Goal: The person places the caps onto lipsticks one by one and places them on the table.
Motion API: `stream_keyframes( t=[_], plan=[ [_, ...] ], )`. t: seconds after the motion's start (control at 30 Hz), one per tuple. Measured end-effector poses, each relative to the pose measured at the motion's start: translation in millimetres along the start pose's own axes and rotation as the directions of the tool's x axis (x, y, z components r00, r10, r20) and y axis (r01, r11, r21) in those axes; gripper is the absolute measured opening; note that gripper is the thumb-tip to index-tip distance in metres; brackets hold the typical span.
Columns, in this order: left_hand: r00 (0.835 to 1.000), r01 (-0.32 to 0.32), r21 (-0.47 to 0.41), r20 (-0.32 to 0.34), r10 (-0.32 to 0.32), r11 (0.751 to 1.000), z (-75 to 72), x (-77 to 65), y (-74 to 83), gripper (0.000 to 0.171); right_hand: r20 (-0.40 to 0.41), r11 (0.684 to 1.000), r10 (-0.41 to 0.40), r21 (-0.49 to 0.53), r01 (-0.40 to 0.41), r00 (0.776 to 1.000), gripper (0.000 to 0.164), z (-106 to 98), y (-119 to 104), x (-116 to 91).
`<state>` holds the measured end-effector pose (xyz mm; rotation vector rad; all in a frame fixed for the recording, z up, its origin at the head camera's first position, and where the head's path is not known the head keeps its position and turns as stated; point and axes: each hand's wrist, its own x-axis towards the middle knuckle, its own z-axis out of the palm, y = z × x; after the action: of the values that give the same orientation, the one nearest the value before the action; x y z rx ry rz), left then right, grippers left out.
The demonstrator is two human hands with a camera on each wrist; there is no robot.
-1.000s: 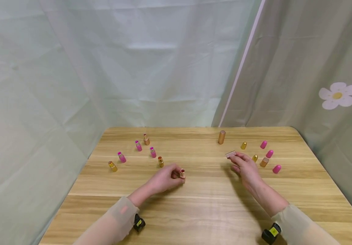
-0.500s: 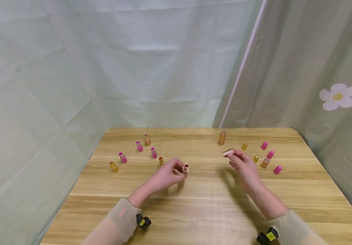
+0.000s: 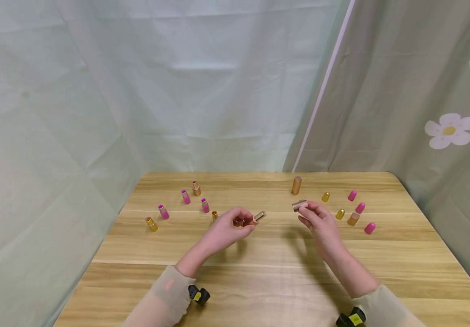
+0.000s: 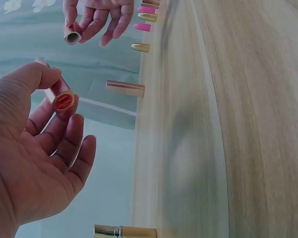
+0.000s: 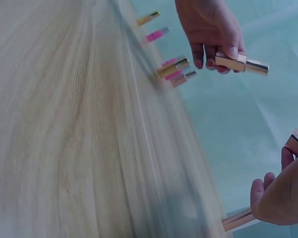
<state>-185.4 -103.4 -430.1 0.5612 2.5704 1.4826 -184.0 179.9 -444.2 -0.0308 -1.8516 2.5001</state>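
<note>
Between thumb and fingers, my left hand (image 3: 227, 230) pinches a rose-gold lipstick tube (image 3: 261, 216) above the table. The tube is tilted, its shiny neck toward the right; a red label (image 4: 63, 101) shows on its base in the left wrist view. Opposite it, my right hand (image 3: 322, 225) pinches a rose-gold lipstick cap (image 3: 299, 205), lying nearly sideways. The cap's hollow end (image 4: 73, 37) is visible in the left wrist view. Tube and cap are apart, with a gap between the hands. Behind my left hand a gold lipstick tube (image 3: 215, 215) is partly hidden.
On the left stand several uncapped tubes: pink ones (image 3: 163, 212), a gold one (image 3: 151, 224) and a rose-gold one (image 3: 196, 188). Pink caps (image 3: 369, 228), gold caps (image 3: 340, 214) and a rose-gold cap (image 3: 353, 219) stand right. A taller rose-gold cap (image 3: 296, 185) stands at the back.
My left hand has lifted the lipstick tube off the table, moved it rightward and tipped its neck to the right. My right hand has moved slightly left with the cap.
</note>
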Motion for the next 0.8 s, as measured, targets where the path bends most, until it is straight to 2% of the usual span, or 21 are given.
stream_keyframes(
  t=[0.17,0.27,0.4,0.8],
  plan=[
    [1.0,0.019,0.012,-0.022,-0.019,1.0,2.2,3.3,1.6,0.02,-0.038,0.99,0.088,0.114,-0.083,0.995,0.007,4.4,2.7,0.4],
    [0.999,0.018,0.013,-0.041,-0.018,1.0,2.1,6.3,3.6,0.021,-0.038,0.983,0.12,0.143,-0.113,0.992,0.007,5.6,3.9,0.2],
    [0.998,0.001,0.016,-0.056,0.0,1.0,0.9,11.1,6.5,0.021,-0.007,0.983,0.124,0.134,-0.122,0.992,0.008,5.8,6.1,-0.2],
    [0.998,-0.045,0.06,-0.033,0.047,0.997,2.1,22.2,14.3,0.019,0.096,0.974,0.138,0.169,-0.153,0.986,0.011,17.4,11.7,-4.2]
  ],
)
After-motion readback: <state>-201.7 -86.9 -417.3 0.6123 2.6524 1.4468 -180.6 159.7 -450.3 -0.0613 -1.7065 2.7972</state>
